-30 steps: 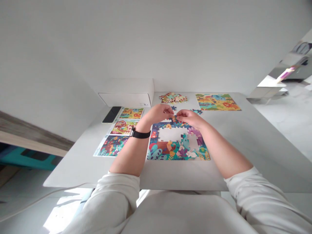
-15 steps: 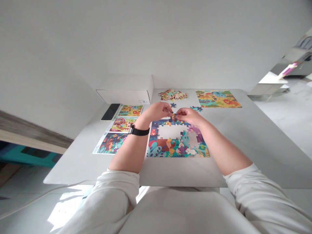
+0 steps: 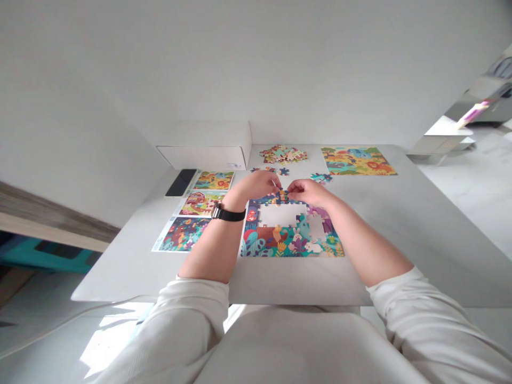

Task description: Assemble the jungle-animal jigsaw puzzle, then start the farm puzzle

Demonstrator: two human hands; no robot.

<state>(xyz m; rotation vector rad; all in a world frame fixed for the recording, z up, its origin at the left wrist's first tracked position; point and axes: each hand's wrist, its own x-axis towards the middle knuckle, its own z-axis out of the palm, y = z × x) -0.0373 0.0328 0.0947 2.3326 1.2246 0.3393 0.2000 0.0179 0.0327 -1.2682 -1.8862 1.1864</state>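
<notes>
A partly assembled jigsaw puzzle [image 3: 276, 234] with a dark forest-and-animals picture lies in front of me, with a large gap in its middle and a smaller one at the right. At its upper edge is a dark blue and orange puzzle piece [image 3: 284, 196]. My left hand [image 3: 262, 184], with a black watch on its wrist, pinches at the piece's left side. From the right, my right hand [image 3: 307, 191] pinches the same piece between thumb and fingers. Loose puzzle pieces [image 3: 284, 171] lie just beyond my left hand, and a small teal cluster [image 3: 321, 178] sits past my right hand.
A heap of pieces [image 3: 283, 154] lies by the wall. A yellow safari puzzle [image 3: 358, 161] is at the back right. On the left are picture cards [image 3: 184, 233], a black phone [image 3: 181, 182] and a white box [image 3: 204, 154].
Both hands have shifted slightly, and the piece between them has come down against the puzzle's upper edge. Loose pieces behind my left hand show more now.
</notes>
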